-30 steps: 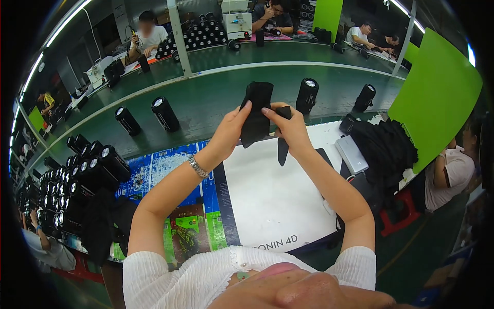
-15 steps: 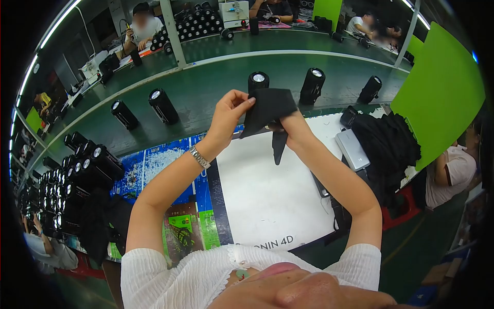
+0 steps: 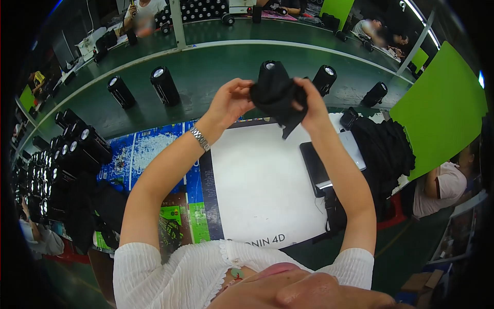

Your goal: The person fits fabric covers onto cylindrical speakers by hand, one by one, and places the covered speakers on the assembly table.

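Black cloth [image 3: 278, 98] hangs bunched between my two hands, above the far edge of the white sheet [image 3: 257, 180]. My left hand [image 3: 234, 101] grips its left side with thumb and fingers. On the right side, my right hand [image 3: 310, 103] is closed on the same cloth, and one fingertip shows through its folds. Just behind the cloth stands a black cylindrical speaker [image 3: 267, 65], its lower part hidden. Another speaker [image 3: 324, 79] stands behind my right hand.
Two speakers [image 3: 164, 86] stand at the back left, one [image 3: 375, 93] at the right. Many speakers [image 3: 72, 154] crowd the left. A black cloth pile [image 3: 383, 149], a silver box [image 3: 352, 149] and a green panel [image 3: 442, 113] are on the right. Co-workers sit beyond the bench.
The cloth has gone from spread flat to bunched up. My right hand has moved up and to the right, and its fingers now show at the cloth's edge. The view has shifted slightly.
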Demonstrator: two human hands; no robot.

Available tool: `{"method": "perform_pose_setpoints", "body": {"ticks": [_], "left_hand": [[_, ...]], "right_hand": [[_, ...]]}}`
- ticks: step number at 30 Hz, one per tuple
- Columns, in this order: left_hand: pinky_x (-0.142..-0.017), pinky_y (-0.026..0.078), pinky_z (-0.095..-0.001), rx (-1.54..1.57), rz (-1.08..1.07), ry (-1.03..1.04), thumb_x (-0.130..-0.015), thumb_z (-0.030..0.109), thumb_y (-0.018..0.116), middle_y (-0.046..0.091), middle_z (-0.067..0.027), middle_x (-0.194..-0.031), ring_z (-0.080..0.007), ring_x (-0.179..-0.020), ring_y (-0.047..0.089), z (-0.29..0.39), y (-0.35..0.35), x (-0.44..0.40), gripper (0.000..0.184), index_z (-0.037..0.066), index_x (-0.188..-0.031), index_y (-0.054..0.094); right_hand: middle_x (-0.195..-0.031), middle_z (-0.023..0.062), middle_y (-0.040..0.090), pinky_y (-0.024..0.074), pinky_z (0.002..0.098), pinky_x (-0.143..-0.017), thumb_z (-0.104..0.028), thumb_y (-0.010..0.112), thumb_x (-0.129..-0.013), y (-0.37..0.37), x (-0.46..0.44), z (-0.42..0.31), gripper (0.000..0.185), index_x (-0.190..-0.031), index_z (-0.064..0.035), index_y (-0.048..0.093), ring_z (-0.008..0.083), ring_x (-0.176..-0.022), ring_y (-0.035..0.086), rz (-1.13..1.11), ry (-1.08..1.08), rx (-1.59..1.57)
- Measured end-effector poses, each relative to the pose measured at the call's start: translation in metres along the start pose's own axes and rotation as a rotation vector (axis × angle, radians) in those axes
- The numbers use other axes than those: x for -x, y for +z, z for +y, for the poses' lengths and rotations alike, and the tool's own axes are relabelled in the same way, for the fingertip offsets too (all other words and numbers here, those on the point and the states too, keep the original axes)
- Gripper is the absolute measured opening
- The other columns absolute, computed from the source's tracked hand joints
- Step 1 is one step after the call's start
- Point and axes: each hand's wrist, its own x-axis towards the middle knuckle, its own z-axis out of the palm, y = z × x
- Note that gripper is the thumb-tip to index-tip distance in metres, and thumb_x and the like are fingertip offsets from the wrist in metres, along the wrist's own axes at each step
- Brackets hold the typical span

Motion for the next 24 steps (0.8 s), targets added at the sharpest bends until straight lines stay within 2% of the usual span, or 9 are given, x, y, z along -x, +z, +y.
{"method": "perform_pose_setpoints", "body": {"ticks": [3,6,9,12,13,16,17,21,24], "left_hand": [[-0.093,0.046,-0.0310,-0.325,-0.058,-0.078,-0.088,0.005,0.050,0.057,-0.0131,-0.112,-0.0174,-0.100,0.057,-0.010,-0.005,-0.025,0.026,-0.010,-0.110,0.055],[-0.092,0.046,-0.0277,-0.587,-0.050,-0.121,-0.089,0.004,0.053,0.056,-0.0112,-0.112,-0.0149,-0.101,0.056,-0.006,-0.001,-0.043,0.024,-0.009,-0.108,0.056],[-0.078,0.050,-0.0272,-0.999,0.192,0.302,-0.089,0.007,0.056,0.060,-0.0084,-0.104,-0.0131,-0.084,0.060,-0.008,-0.006,-0.074,0.021,-0.005,-0.106,0.059],[-0.071,0.051,-0.0279,-1.205,0.437,0.602,-0.091,0.010,0.055,0.062,-0.0074,-0.098,-0.0134,-0.076,0.061,-0.027,-0.015,-0.117,0.020,-0.004,-0.105,0.060],[-0.069,0.051,-0.0283,-1.237,0.517,0.667,-0.091,0.011,0.055,0.063,-0.0073,-0.096,-0.0136,-0.074,0.062,-0.033,-0.021,-0.131,0.020,-0.004,-0.104,0.060],[-0.071,0.051,-0.0287,-0.781,0.333,0.297,-0.093,0.012,0.053,0.063,-0.0079,-0.096,-0.0146,-0.079,0.063,-0.020,-0.044,-0.156,0.020,-0.003,-0.105,0.060],[-0.072,0.050,-0.0278,-0.548,0.238,0.233,-0.094,0.013,0.052,0.063,-0.0084,-0.097,-0.0139,-0.082,0.062,-0.013,-0.050,-0.155,0.021,-0.003,-0.105,0.059],[-0.071,0.052,-0.0257,-0.607,0.215,0.234,-0.093,0.016,0.056,0.064,-0.0084,-0.087,-0.0138,-0.080,0.063,0.015,-0.030,-0.106,0.022,-0.005,-0.099,0.060],[-0.070,0.053,-0.0242,-0.625,0.225,0.194,-0.093,0.017,0.057,0.064,-0.0087,-0.088,-0.0135,-0.081,0.063,0.030,-0.041,-0.085,0.023,-0.005,-0.098,0.060]], "right_hand": [[-0.055,-0.0041,0.048,0.0331,0.0230,-0.042,-0.024,0.059,-0.087,-0.036,-0.035,-0.002,0.019,-0.073,-0.0117,0.058,0.0073,-0.043,0.040,-0.049,0.189,-0.109],[-0.059,-0.0032,0.053,0.0340,0.0229,-0.044,-0.020,0.061,-0.086,-0.031,-0.057,-0.001,0.014,-0.077,-0.0090,0.062,0.0073,-0.045,0.044,0.222,-0.108,0.230],[-0.070,0.0020,0.061,0.0366,0.0243,-0.048,-0.009,0.063,-0.082,-0.050,-0.082,0.004,0.008,-0.086,-0.0030,0.067,0.0107,-0.057,0.053,0.174,-0.606,0.801],[-0.070,0.0042,0.061,0.0401,0.0273,-0.050,-0.013,0.065,-0.082,-0.057,-0.125,0.019,0.013,-0.086,-0.0010,0.066,0.0119,-0.059,0.054,0.499,-1.097,1.007],[-0.070,0.0053,0.060,0.0421,0.0303,-0.051,-0.017,0.066,-0.082,-0.059,-0.133,0.023,0.017,-0.087,-0.0006,0.065,0.0127,-0.059,0.053,0.523,-0.991,1.034],[-0.071,0.0039,0.060,0.0423,0.0302,-0.051,-0.021,0.066,-0.084,-0.050,-0.129,0.019,0.020,-0.087,-0.0016,0.064,0.0126,-0.063,0.054,0.432,-0.383,0.756],[-0.073,0.0030,0.061,0.0423,0.0293,-0.051,-0.024,0.066,-0.085,-0.042,-0.121,0.016,0.022,-0.088,-0.0031,0.064,0.0128,-0.064,0.055,0.427,-0.293,0.709],[-0.074,0.0031,0.060,0.0419,0.0274,-0.050,-0.028,0.067,-0.085,-0.019,-0.117,0.028,0.025,-0.090,-0.0031,0.064,0.0129,-0.061,0.054,0.396,-0.297,0.436],[-0.072,0.0028,0.059,0.0418,0.0274,-0.050,-0.029,0.066,-0.084,0.005,-0.109,0.036,0.027,-0.088,-0.0017,0.065,0.0124,-0.062,0.054,0.371,-0.207,0.457]]}}
